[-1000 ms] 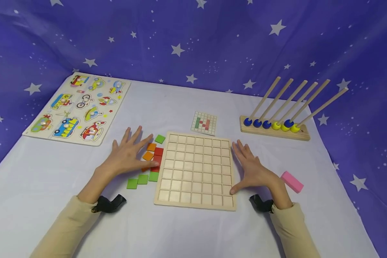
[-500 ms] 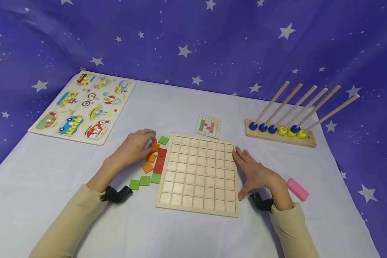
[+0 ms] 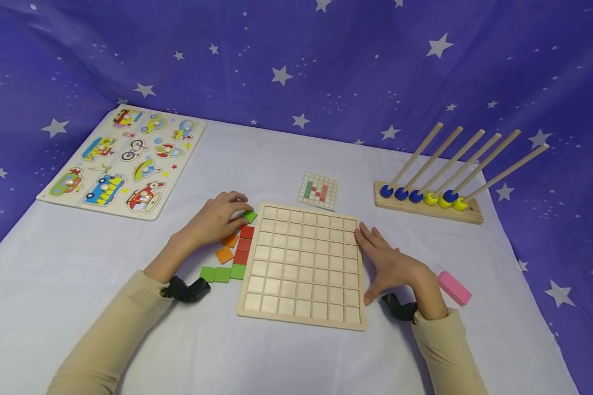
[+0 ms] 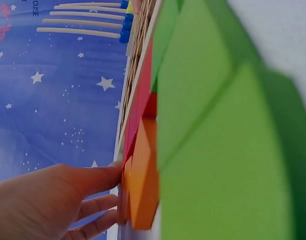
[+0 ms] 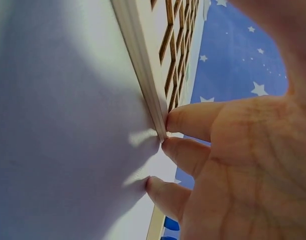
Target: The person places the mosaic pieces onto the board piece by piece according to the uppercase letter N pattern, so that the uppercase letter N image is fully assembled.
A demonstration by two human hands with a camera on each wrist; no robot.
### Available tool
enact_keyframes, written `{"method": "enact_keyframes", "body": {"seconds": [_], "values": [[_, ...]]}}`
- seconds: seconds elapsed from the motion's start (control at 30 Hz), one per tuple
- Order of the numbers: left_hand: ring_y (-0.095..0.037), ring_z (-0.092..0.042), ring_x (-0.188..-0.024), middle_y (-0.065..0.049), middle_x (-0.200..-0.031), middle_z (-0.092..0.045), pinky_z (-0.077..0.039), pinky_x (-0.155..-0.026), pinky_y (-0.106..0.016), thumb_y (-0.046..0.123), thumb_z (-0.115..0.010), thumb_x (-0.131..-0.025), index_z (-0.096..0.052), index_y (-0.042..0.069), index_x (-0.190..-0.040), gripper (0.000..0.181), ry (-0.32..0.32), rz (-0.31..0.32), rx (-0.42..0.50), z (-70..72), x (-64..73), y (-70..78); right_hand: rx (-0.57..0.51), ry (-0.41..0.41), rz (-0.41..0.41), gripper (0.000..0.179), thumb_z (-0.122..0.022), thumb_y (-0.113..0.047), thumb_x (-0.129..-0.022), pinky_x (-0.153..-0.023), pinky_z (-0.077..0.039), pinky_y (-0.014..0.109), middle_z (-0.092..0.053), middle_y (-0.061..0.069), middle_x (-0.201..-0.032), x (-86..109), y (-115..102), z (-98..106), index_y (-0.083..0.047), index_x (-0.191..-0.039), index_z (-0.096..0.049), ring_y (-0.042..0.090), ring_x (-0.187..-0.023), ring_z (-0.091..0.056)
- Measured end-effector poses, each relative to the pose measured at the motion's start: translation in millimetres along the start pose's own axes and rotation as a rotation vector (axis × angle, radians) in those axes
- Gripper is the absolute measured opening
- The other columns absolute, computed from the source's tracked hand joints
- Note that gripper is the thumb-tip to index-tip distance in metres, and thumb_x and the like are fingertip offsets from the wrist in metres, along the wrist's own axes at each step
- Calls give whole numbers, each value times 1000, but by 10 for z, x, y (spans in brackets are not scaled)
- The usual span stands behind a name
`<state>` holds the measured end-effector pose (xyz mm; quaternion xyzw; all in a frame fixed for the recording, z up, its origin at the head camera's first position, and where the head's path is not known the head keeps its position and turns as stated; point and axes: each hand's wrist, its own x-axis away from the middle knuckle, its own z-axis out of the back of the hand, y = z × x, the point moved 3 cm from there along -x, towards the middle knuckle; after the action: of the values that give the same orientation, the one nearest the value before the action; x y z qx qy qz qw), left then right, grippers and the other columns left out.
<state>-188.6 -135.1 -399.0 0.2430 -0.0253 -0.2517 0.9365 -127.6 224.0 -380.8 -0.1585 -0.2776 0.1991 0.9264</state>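
A pale wooden grid board (image 3: 302, 257) lies flat, its square cells bare. Along its left edge sit small square tiles: red tiles (image 3: 244, 244), orange tiles (image 3: 224, 255) and a row of green tiles (image 3: 222, 275). At the board's upper left corner, my left hand (image 3: 214, 219) has thumb and fingers curled about a single green tile (image 3: 250, 216), which still lies low by the table. Part of that tile is hidden by the fingers. My right hand (image 3: 392, 264) rests against the board's right edge with fingers spread, fingertips touching the rim (image 5: 151, 95).
Behind the board lies a small pattern card (image 3: 318, 190) with green and red squares. A vehicle puzzle board (image 3: 123, 164) is at the back left. The peg stand (image 3: 427, 203) with blue and yellow beads stands back right. A pink block (image 3: 455, 288) lies right of my wrist.
My left hand goes from spread over the tiles to the orange ones, then on to the upper green tile. The right hand stays at the board's edge, and its thumb has shifted off the rim.
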Motion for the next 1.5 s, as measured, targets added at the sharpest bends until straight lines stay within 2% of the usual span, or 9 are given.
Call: {"method": "enact_keyframes", "body": {"seconds": [0.1,0.23,0.33,0.47,0.63,0.8,1.13,1.4,1.5], "values": [[-26,-57,-91,-9,-101,-64,-45,-80,-43,17,-71,-86,-64,8,-100,18,48,-3,49,2,-11,0,2,-2,4,141,-93,-40,-51,-96,-14,81,7,22,-160,-2,1,0,3,-152,-4,49,-144,5],[-17,-51,-68,-1,-73,-60,-41,-65,-31,13,-73,-83,-60,11,-85,14,107,19,94,1,-12,-6,18,-14,6,141,-93,-40,-52,-96,-14,81,8,23,-159,-7,-10,0,4,-152,-4,49,-144,6],[-15,-54,-66,-2,-72,-64,-43,-64,-30,12,-72,-85,-64,10,-85,8,141,43,132,-20,-22,-1,17,-25,10,141,-92,-41,-53,-96,-13,81,10,24,-159,-6,-13,-3,5,-152,-2,49,-144,7],[-19,-63,-75,-6,-81,-71,-48,-73,-35,11,-70,-86,-69,8,-92,7,165,64,255,-38,-43,66,-11,-38,8,143,-91,-45,-54,-95,-9,83,13,24,-158,0,-20,-17,5,-151,1,49,-144,10],[-18,-67,-82,-5,-86,-73,-50,-79,-38,14,-69,-87,-71,10,-102,15,97,17,361,-97,-75,274,-6,-26,-9,146,-91,-47,-52,-95,-8,83,13,24,-158,-4,-25,-38,4,-152,2,48,-144,10],[-11,-63,-71,-3,-82,-72,-50,-68,-29,12,-69,-88,-71,9,-105,18,-4,-72,397,-204,-94,451,17,-13,-31,146,-92,-47,-51,-97,-10,81,12,22,-159,-14,-26,-53,2,-152,2,46,-145,9],[-5,-45,-57,1,-77,-69,-38,-57,-20,14,-70,-88,-73,11,-99,13,-69,-109,390,-298,-76,559,1,-8,-50,148,-92,-47,-50,-98,-9,81,12,21,-160,-4,-29,-41,0,-153,3,45,-145,9],[-2,-44,-60,-2,-89,-64,-38,-57,-21,14,-68,-89,-74,5,-105,19,4,-228,236,-311,-72,559,-1,-1,-47,148,-93,-46,-49,-97,-9,81,11,21,-160,-12,-23,-50,1,-153,2,46,-145,8],[-1,-43,-59,-2,-88,-62,-38,-56,-20,14,-68,-88,-74,4,-105,20,14,-239,212,-327,-70,559,1,1,-48,148,-93,-46,-48,-97,-9,81,11,20,-160,-10,-23,-51,1,-153,2,45,-145,8]]}}
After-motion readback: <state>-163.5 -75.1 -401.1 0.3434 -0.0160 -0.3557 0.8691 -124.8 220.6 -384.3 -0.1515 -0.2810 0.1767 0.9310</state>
